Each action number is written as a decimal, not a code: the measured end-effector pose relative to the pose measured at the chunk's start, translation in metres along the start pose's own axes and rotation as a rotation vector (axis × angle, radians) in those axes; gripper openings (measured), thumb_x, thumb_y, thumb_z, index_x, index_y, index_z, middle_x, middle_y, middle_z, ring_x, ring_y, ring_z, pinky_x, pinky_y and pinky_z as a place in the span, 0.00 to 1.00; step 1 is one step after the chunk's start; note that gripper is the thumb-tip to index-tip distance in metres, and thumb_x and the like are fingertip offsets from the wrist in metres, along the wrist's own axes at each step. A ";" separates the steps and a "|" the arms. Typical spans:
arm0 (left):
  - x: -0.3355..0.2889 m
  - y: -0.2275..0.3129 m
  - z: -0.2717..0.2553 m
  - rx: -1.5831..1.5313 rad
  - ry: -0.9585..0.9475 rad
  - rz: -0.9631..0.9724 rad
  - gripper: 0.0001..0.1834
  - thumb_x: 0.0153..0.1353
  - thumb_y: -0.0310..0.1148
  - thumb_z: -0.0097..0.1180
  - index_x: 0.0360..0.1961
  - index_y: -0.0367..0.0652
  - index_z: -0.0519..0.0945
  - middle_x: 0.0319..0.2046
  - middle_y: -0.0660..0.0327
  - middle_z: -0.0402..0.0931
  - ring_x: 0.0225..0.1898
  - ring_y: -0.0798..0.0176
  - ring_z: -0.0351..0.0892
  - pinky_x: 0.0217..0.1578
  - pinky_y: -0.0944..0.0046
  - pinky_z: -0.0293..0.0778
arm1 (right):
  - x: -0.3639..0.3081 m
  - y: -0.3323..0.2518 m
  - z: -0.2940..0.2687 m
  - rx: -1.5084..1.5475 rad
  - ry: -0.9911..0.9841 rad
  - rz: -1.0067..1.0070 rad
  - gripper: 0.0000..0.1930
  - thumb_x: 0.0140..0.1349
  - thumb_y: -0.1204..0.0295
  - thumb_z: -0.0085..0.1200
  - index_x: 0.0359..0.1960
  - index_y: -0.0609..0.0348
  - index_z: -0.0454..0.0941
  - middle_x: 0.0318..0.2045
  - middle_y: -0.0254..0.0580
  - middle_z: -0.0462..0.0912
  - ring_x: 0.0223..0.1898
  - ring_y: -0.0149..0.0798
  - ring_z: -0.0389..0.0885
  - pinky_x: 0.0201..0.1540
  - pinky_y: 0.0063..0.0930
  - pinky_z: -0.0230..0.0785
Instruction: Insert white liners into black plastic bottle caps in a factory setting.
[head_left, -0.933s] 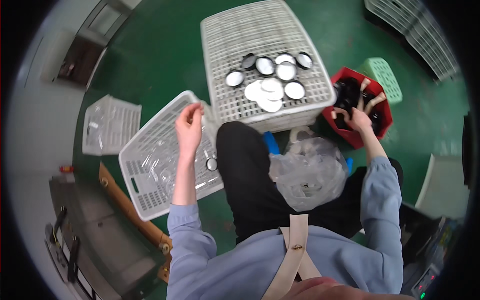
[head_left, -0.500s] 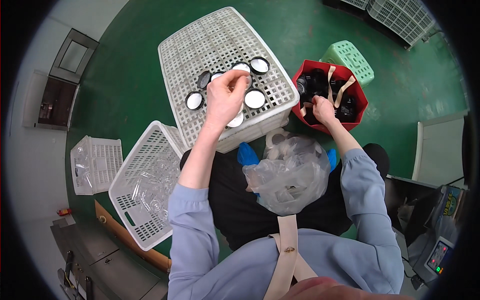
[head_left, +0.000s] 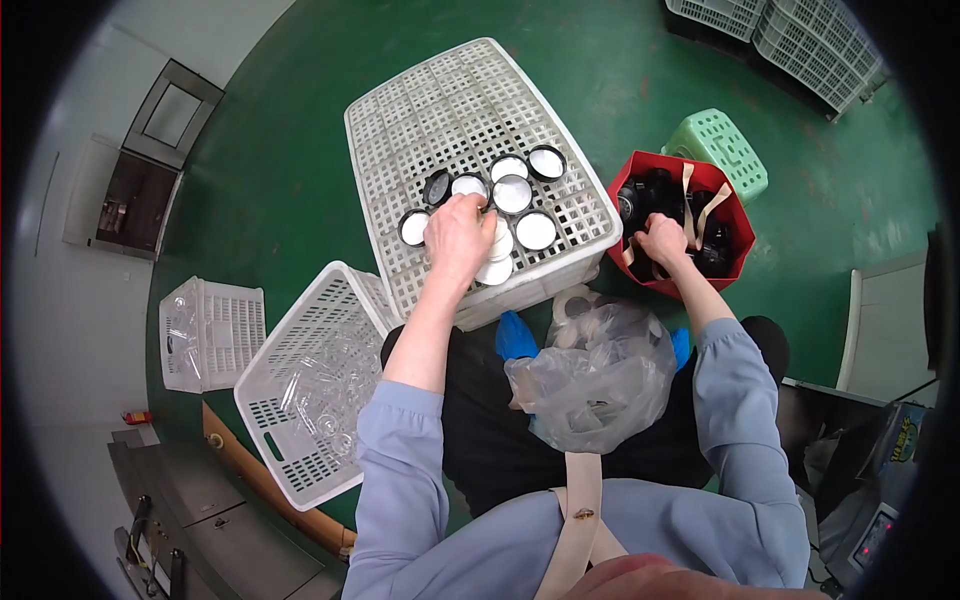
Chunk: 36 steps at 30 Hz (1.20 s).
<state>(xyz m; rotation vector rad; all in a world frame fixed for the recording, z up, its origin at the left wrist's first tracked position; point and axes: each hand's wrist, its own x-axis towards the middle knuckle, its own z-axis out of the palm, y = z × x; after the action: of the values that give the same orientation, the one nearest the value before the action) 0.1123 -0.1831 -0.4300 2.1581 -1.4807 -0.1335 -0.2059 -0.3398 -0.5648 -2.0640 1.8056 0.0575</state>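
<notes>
My left hand (head_left: pixel 458 243) is low over the upturned white crate (head_left: pixel 430 105), fingers bent down and drawn together beside loose white discs (head_left: pixel 495 271). Whatever is between those fingertips is hidden. Around it lie several round black lids with white liners, such as one lid (head_left: pixel 536 231) to its right. A black lid without a white face (head_left: pixel 437 188) leans beyond the hand. Inside the red bag (head_left: pixel 741 247), my right hand (head_left: pixel 664 240) has its fingers curled among black lids (head_left: pixel 716 252). Its fingertips are partly hidden, so I cannot make out what they grip.
Clear plastic with white rolls (head_left: pixel 573 303) rests between my legs. At left, a tilted white basket (head_left: pixel 283 455) holds clear containers, with a smaller white crate (head_left: pixel 233 325) beyond. A green upturned basket (head_left: pixel 722 140) stands behind the red bag. Grey crates (head_left: pixel 815 50) are at far right.
My left hand has come down and nearer from above the lids to beside the loose discs; a lid with a white liner now shows uncovered. My right hand remains in the bag. The view has shifted slightly.
</notes>
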 end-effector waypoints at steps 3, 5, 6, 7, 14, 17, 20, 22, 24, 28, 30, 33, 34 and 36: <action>-0.003 0.005 0.002 0.207 -0.140 0.017 0.23 0.51 0.46 0.71 0.39 0.37 0.85 0.40 0.48 0.82 0.44 0.44 0.83 0.46 0.47 0.79 | -0.007 -0.007 -0.044 0.005 0.082 -0.054 0.19 0.58 0.58 0.66 0.45 0.58 0.83 0.43 0.54 0.87 0.49 0.55 0.85 0.53 0.47 0.78; -0.007 0.004 0.004 0.259 -0.172 0.004 0.23 0.51 0.47 0.71 0.39 0.37 0.85 0.41 0.49 0.82 0.46 0.45 0.83 0.47 0.47 0.79 | -0.024 -0.015 -0.075 0.013 0.177 -0.183 0.17 0.57 0.59 0.65 0.39 0.60 0.81 0.37 0.54 0.86 0.45 0.55 0.85 0.49 0.48 0.77; -0.008 0.006 0.004 0.318 -0.205 -0.003 0.24 0.52 0.48 0.70 0.39 0.38 0.85 0.42 0.49 0.81 0.47 0.46 0.83 0.48 0.47 0.78 | -0.035 -0.016 -0.089 0.024 0.228 -0.246 0.16 0.57 0.60 0.65 0.37 0.61 0.81 0.35 0.53 0.85 0.44 0.55 0.85 0.48 0.49 0.76; -0.008 0.005 0.002 0.307 -0.230 0.002 0.23 0.52 0.49 0.70 0.39 0.38 0.86 0.41 0.48 0.83 0.46 0.46 0.84 0.48 0.47 0.79 | -0.046 -0.020 -0.101 0.057 0.242 -0.291 0.16 0.57 0.62 0.66 0.34 0.63 0.78 0.37 0.52 0.83 0.40 0.52 0.84 0.44 0.45 0.76; -0.003 0.003 -0.002 0.255 -0.276 -0.119 0.20 0.59 0.46 0.64 0.35 0.37 0.87 0.36 0.48 0.86 0.42 0.44 0.86 0.45 0.46 0.80 | -0.131 -0.026 -0.117 0.568 0.220 -0.498 0.14 0.57 0.70 0.67 0.33 0.66 0.74 0.48 0.47 0.78 0.38 0.39 0.81 0.44 0.31 0.76; -0.007 -0.009 0.003 0.215 -0.199 -0.101 0.19 0.64 0.46 0.55 0.37 0.41 0.88 0.35 0.44 0.85 0.42 0.40 0.85 0.46 0.44 0.78 | -0.139 -0.031 -0.107 0.512 0.147 -0.430 0.14 0.57 0.68 0.67 0.33 0.66 0.75 0.49 0.47 0.77 0.38 0.41 0.82 0.45 0.34 0.76; -0.010 -0.002 -0.002 0.158 -0.177 -0.135 0.21 0.66 0.46 0.48 0.41 0.44 0.88 0.37 0.42 0.85 0.44 0.37 0.84 0.49 0.43 0.77 | -0.127 -0.021 -0.099 0.440 0.127 -0.374 0.13 0.56 0.68 0.66 0.33 0.65 0.77 0.48 0.47 0.77 0.39 0.46 0.83 0.45 0.38 0.76; -0.012 0.000 -0.008 0.175 -0.164 -0.195 0.21 0.67 0.45 0.47 0.41 0.44 0.89 0.36 0.40 0.84 0.43 0.36 0.84 0.50 0.42 0.77 | -0.126 -0.015 -0.093 0.285 0.239 -0.379 0.12 0.56 0.68 0.66 0.33 0.63 0.78 0.48 0.48 0.77 0.40 0.51 0.83 0.45 0.43 0.76; -0.012 0.002 -0.010 0.197 -0.086 -0.134 0.19 0.66 0.40 0.48 0.34 0.36 0.86 0.31 0.41 0.84 0.39 0.37 0.85 0.45 0.41 0.78 | -0.128 -0.011 -0.093 0.267 0.271 -0.394 0.11 0.56 0.68 0.65 0.31 0.62 0.77 0.48 0.47 0.76 0.41 0.53 0.83 0.44 0.45 0.77; -0.005 -0.003 -0.017 0.336 0.184 -0.121 0.10 0.66 0.33 0.55 0.32 0.37 0.81 0.26 0.45 0.83 0.34 0.41 0.86 0.36 0.47 0.80 | -0.139 -0.017 -0.092 0.298 0.289 -0.429 0.10 0.54 0.70 0.66 0.30 0.62 0.77 0.51 0.49 0.75 0.41 0.53 0.83 0.45 0.45 0.77; -0.001 -0.006 -0.018 0.077 0.552 0.119 0.09 0.67 0.34 0.57 0.36 0.39 0.82 0.26 0.49 0.83 0.27 0.44 0.84 0.32 0.47 0.78 | -0.143 -0.023 -0.089 0.315 0.311 -0.543 0.10 0.52 0.72 0.66 0.29 0.62 0.77 0.52 0.51 0.74 0.41 0.53 0.83 0.45 0.45 0.77; -0.012 0.014 0.005 -0.427 0.331 0.002 0.08 0.67 0.33 0.60 0.37 0.38 0.83 0.26 0.58 0.83 0.28 0.63 0.82 0.31 0.60 0.75 | -0.151 -0.034 -0.087 0.354 0.284 -0.657 0.11 0.50 0.76 0.67 0.28 0.63 0.75 0.53 0.52 0.73 0.45 0.52 0.83 0.47 0.43 0.78; -0.020 0.027 0.016 -0.754 0.164 -0.074 0.10 0.68 0.34 0.60 0.37 0.37 0.83 0.26 0.61 0.83 0.30 0.67 0.81 0.32 0.61 0.75 | -0.153 -0.039 -0.084 0.369 0.264 -0.681 0.13 0.50 0.77 0.69 0.27 0.63 0.73 0.54 0.52 0.73 0.47 0.51 0.82 0.48 0.42 0.78; -0.039 0.054 0.037 -0.896 -0.073 -0.105 0.11 0.68 0.35 0.61 0.39 0.35 0.84 0.29 0.65 0.83 0.35 0.75 0.77 0.34 0.68 0.73 | -0.154 -0.047 -0.075 0.385 0.267 -0.728 0.14 0.49 0.77 0.70 0.28 0.63 0.73 0.56 0.52 0.71 0.49 0.51 0.82 0.48 0.41 0.78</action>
<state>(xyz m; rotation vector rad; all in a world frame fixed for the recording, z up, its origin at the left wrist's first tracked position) 0.0378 -0.1761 -0.4446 1.4887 -1.0354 -0.7602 -0.2032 -0.2142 -0.4393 -2.3606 0.9708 -0.7308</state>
